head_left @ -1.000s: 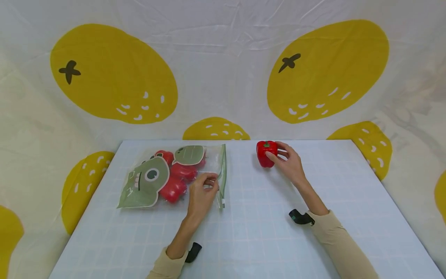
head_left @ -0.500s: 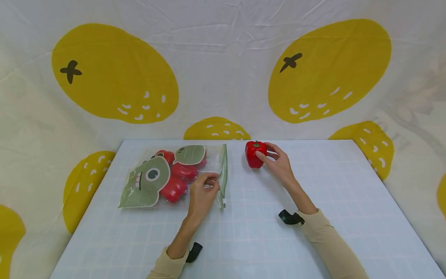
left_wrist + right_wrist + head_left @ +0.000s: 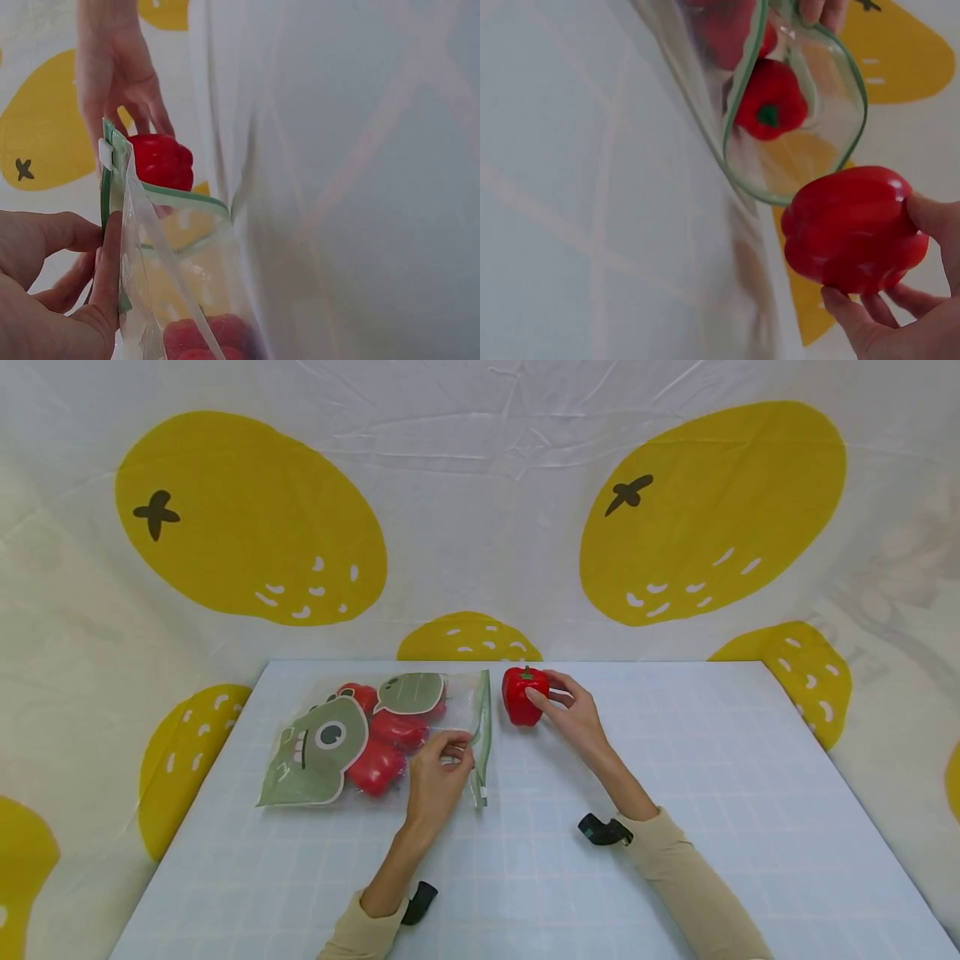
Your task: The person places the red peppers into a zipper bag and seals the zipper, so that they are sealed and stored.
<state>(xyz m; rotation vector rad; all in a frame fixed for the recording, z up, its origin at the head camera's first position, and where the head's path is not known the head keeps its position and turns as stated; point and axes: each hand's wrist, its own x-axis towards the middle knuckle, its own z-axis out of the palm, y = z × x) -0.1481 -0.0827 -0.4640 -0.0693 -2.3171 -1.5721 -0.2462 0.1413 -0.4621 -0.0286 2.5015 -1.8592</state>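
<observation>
A clear zip bag (image 3: 461, 706) with a green dinosaur print lies on the left half of the table, several red bell peppers (image 3: 375, 768) inside it. My left hand (image 3: 438, 777) pinches the upper layer of the bag's green-edged mouth. In the right wrist view that mouth (image 3: 864, 112) gapes wide, and a pepper with a green stem (image 3: 772, 101) shows within. Just right of the opening, my right hand (image 3: 573, 714) grips another red bell pepper (image 3: 521, 702) between thumb and fingers. This pepper is outside the bag, its green stem up in the head view.
A white table (image 3: 712, 760) with a faint grid spreads under both hands. Behind it hangs a pale cloth (image 3: 480, 527) printed with large yellow fruit. A small black wrist camera (image 3: 603, 829) sits at the right cuff, another (image 3: 418, 903) at the left.
My right hand has carried the bell pepper leftward, close to the bag's mouth. The left hand keeps its pinch on the bag and has hardly moved.
</observation>
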